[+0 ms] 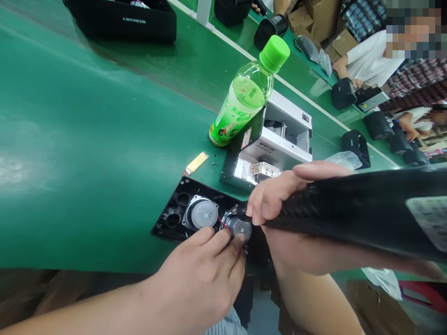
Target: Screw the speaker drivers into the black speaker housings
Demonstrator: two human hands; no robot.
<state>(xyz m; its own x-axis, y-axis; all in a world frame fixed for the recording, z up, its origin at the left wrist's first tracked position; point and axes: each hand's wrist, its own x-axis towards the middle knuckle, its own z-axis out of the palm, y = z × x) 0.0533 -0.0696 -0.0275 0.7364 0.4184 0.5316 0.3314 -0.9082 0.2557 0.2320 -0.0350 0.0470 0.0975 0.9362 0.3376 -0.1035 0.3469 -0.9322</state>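
A black speaker panel (176,195) lies face down on the green bench, with two round speaker drivers on it. My left hand (206,274) holds the right-hand driver (240,228), its fingertips pressed against the round magnet and frame. A red wire runs between this driver and the other driver (204,213). My right hand (279,200) is wrapped around a black electric screwdriver (349,204), held nearly level. Its tip is down at the edge of the right-hand driver, and my hand hides part of the panel's right side.
Behind the panel stands a silver and black screw feeder (275,153), with a green-capped drink bottle (244,93) beside it. A yellow-handled small blade (196,163) lies near loose screws. A black speaker case (129,21) sits farther back. Co-workers sit at right beyond the bench.
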